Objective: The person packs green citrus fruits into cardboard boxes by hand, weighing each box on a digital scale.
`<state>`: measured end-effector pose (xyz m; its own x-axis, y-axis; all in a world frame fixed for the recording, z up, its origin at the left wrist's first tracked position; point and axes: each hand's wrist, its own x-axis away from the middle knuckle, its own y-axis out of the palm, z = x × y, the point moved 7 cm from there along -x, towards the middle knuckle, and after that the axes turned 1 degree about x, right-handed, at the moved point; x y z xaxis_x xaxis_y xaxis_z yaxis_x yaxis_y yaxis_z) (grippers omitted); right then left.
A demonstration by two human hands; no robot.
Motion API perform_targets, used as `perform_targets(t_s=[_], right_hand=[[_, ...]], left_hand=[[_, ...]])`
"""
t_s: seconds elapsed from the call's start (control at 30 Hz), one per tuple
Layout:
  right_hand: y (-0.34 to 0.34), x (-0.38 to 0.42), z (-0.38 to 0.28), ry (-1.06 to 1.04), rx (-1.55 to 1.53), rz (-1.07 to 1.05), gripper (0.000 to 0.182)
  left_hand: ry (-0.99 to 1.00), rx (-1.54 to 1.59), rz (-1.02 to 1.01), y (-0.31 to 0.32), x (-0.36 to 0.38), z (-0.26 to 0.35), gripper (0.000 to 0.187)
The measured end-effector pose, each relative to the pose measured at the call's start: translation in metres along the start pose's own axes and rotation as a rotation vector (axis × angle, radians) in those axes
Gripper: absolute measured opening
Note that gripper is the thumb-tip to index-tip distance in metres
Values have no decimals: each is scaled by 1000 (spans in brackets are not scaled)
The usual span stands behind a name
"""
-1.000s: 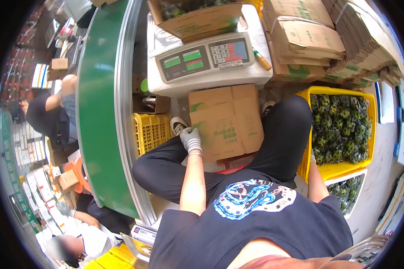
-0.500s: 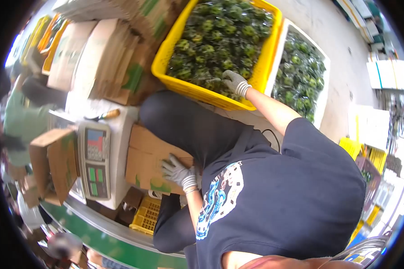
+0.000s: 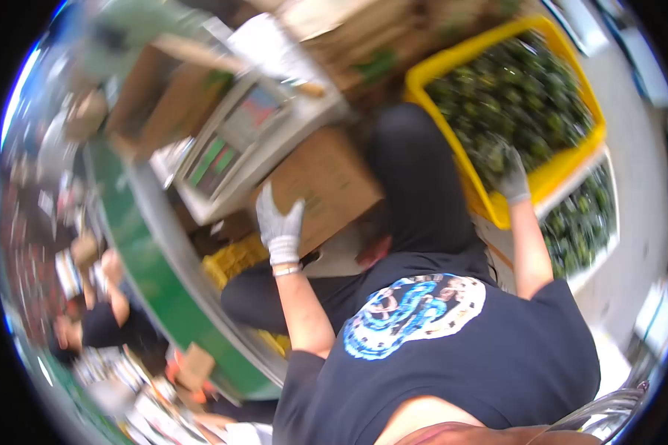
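My left hand, in a grey-white glove, is open with its thumb and fingers apart. It is at the left side of a closed brown cardboard box and overlaps its edge in this view. My right hand, gloved the same way, reaches over the near rim of a yellow crate. Its blurred fingers lie against the dark green produce, which shines as if wrapped in clear plastic. Whether they grip a piece I cannot tell.
A white crate of similar green produce stands right of the yellow one. Left of the box are a weighing scale and an open carton. A green conveyor belt curves past; other people work beyond it.
The camera view has swung, shifting the crates and box rightward. My left hand has gone from lying on the box's top to its left edge, fingers spread. My right hand stays in the yellow crate.
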<state>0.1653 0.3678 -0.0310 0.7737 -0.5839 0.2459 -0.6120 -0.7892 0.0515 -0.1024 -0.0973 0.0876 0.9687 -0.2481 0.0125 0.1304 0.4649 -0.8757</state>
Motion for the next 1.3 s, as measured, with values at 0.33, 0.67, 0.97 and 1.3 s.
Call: perform_targets(t_s=[0.33, 0.67, 0.97, 1.3], right_hand=[[-51, -103, 123, 418, 527, 61, 40], [19, -99, 116, 591, 1018, -224, 57], [36, -49, 79, 664, 952, -309, 72], [33, -17, 46, 731, 850, -239, 102]], left_hand=[[19, 363, 812, -240, -47, -24, 27], [253, -44, 762, -263, -155, 42, 21], [-267, -602, 44, -222, -256, 54, 28], [86, 332, 293, -261, -234, 52, 21]])
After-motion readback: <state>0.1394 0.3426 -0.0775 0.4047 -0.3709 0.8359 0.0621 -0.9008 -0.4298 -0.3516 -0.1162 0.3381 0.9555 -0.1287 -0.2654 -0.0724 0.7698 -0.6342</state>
